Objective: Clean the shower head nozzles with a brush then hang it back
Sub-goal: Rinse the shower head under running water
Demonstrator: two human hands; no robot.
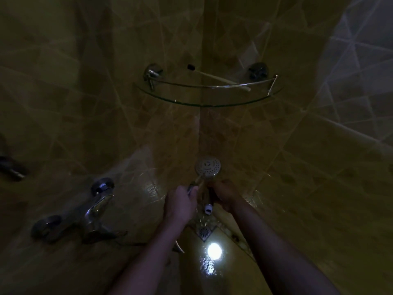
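My left hand (180, 202) is curled round the chrome handle of the shower head (208, 166), thumb along the top, just below the round face. My right hand (225, 193) sits close beside it, fingers wrapped round a dark rod (210, 201) with a white tip pointing down. It may be the brush, but the light is too dim for me to say.

The shower head is out in front of me, low in the tiled corner, its face turned up toward me. The face is a pale disc dotted with rings of small nozzles. I expect it to be light and rigid, but the polished chrome will be slick when wet. The handle's neck is the place to hold it, gripped firmly so scrubbing cannot twist it round.

Above, a curved glass corner shelf (209, 104) with a thin metal rail carries a pale toothbrush (221, 79) with a dark head. To my left a shiny mixer tap (93, 209) stands out from the glossy yellow-brown tiles. Below my hands a small square floor drain (204, 231) lies beside a bright reflection on wet floor.
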